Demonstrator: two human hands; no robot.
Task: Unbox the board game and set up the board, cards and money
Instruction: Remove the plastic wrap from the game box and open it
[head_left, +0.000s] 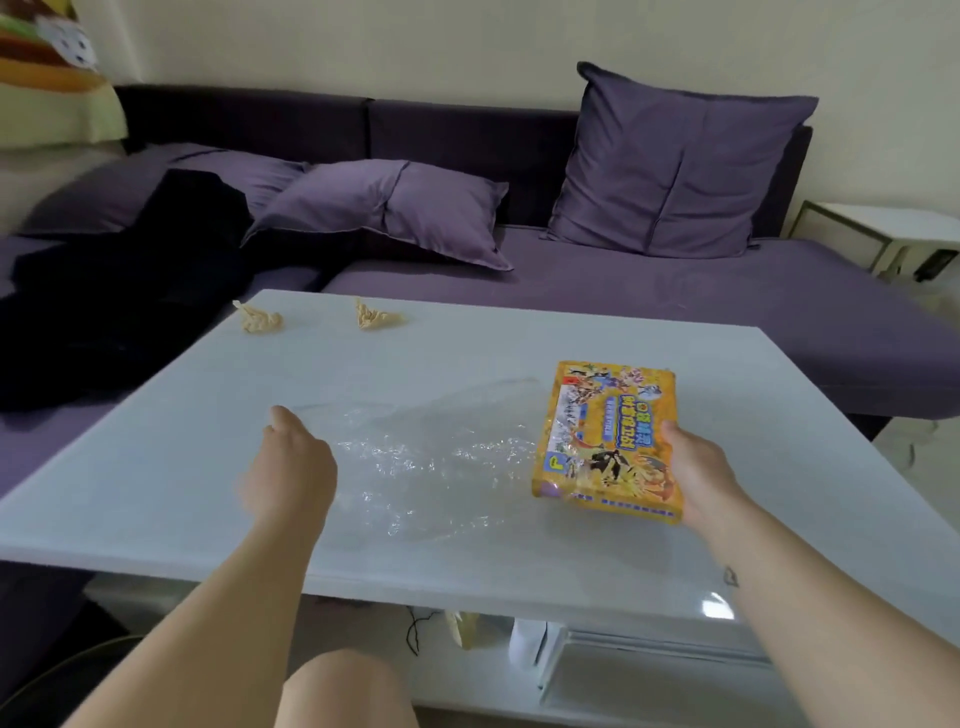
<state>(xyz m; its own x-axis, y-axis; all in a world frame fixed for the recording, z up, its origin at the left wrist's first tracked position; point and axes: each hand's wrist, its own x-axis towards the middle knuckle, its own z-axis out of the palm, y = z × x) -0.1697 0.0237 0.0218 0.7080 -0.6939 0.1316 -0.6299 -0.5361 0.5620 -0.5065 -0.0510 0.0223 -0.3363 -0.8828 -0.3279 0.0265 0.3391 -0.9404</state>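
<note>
A yellow board game box (610, 436) with colourful cartoon art is held a little above the white table (156, 457) at the right. My right hand (698, 467) grips its right edge, thumb on top. A sheet of crumpled clear plastic wrap (431, 457) stretches from the box's left side toward my left hand (288, 467). My left hand holds the wrap's left end, fingers curled under and hidden from view.
Two small crumpled tan paper shapes (258, 318) (375, 314) lie near the table's far edge. A purple sofa (675, 296) with cushions and a dark garment (130, 291) runs behind the table. A white side table (893, 228) stands at the right. My knee (343, 691) shows below.
</note>
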